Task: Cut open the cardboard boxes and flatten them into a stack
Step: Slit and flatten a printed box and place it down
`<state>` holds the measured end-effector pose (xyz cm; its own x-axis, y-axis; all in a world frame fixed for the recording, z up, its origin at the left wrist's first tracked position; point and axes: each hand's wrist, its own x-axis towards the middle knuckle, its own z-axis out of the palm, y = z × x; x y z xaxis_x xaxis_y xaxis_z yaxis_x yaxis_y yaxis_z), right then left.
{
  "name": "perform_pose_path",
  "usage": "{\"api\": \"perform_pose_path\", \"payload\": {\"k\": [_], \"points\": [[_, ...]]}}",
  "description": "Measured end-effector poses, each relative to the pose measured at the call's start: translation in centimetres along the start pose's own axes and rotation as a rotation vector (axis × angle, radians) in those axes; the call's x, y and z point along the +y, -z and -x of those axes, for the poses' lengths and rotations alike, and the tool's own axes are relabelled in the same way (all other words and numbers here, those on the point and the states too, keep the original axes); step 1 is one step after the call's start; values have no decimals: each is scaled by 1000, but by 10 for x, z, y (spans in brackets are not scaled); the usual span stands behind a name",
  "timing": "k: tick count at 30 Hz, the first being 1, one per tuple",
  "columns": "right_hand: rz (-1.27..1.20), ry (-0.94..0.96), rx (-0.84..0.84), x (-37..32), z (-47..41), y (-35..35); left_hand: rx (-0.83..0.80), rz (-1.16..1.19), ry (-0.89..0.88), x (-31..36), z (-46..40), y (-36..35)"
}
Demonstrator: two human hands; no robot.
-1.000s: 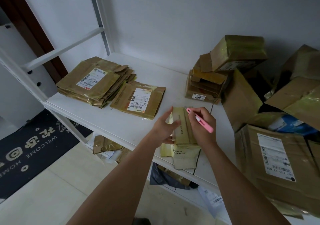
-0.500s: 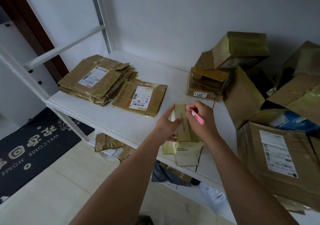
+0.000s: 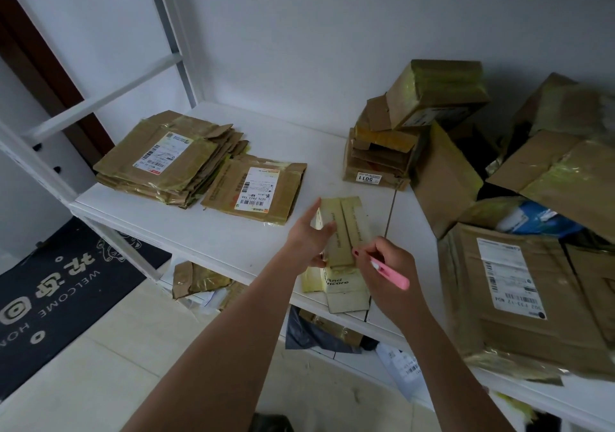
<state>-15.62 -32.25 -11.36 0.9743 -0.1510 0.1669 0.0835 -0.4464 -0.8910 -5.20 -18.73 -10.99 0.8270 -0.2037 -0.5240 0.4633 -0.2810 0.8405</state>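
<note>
Shelving of white board (image 3: 213, 235) runs across the middle of the frame, and the work sits at its front edge, centre. A small pale yellow box (image 3: 346, 231) stands there, its top flaps closed along a central seam and a loose flap hanging down at the near end over the shelf edge.

Left hand (image 3: 307, 235): placed against the box's left side, thumb laid across the left top flap, fingers extended along the side; it steadies the box rather than clenching it.

Right hand (image 3: 387, 270): fingers curled round a pink cutter (image 3: 391, 271), grasped like a pen. The tip is at the near end of the seam; whether a blade touches the card cannot be told.

Left of centre, a stack of flattened boxes (image 3: 166, 160) lies on the shelf, topped by a shipping label. Just beside it to the right lies a single flattened box (image 3: 256, 192), also labelled, overlapping the stack's edge.

Upper right of centre, a pile of small uncut boxes (image 3: 412, 125) stands against the wall, one marked 5011. Along the right edge, larger cartons (image 3: 532, 291) are heaped, some open, the nearest bearing a label.

Lower left of the frame: a dark doormat (image 3: 53, 285) on a pale tiled floor. Cardboard scraps (image 3: 196, 281) rest on the lower shelf.
</note>
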Motion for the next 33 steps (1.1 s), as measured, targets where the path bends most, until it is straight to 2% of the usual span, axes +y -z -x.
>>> {"api": "perform_pose_path", "payload": {"k": [4,8,10,13,16,18,20,25,27,29,31,33], "points": [[-19,93,26,-6,25,2,28,-8,-5,3,2,-3],[-39,105,71,-7,47,7,-3,-99,-37,8,3,-5],[-106,97,154,-4,59,10,-20,-228,-93,10,1,-6],[-139,115,382,6,70,15,19,-543,-240,7,-6,-4],[-309,-47,507,23,73,13,90,-756,-319,6,-7,-5],[-390,-111,508,31,73,7,108,-767,-348,8,-4,-9],[-415,-99,525,33,70,2,139,-712,-345,11,3,-11],[-522,-146,554,26,51,-2,375,-834,-303,4,23,-2],[-537,-169,535,23,45,-5,367,-804,-210,-5,25,9],[-435,-131,541,19,43,-9,350,-778,-135,-14,28,19],[-337,-142,570,15,46,-19,347,-773,-131,-20,30,25],[-391,-189,589,8,51,-31,349,-759,-162,-21,35,25]]}}
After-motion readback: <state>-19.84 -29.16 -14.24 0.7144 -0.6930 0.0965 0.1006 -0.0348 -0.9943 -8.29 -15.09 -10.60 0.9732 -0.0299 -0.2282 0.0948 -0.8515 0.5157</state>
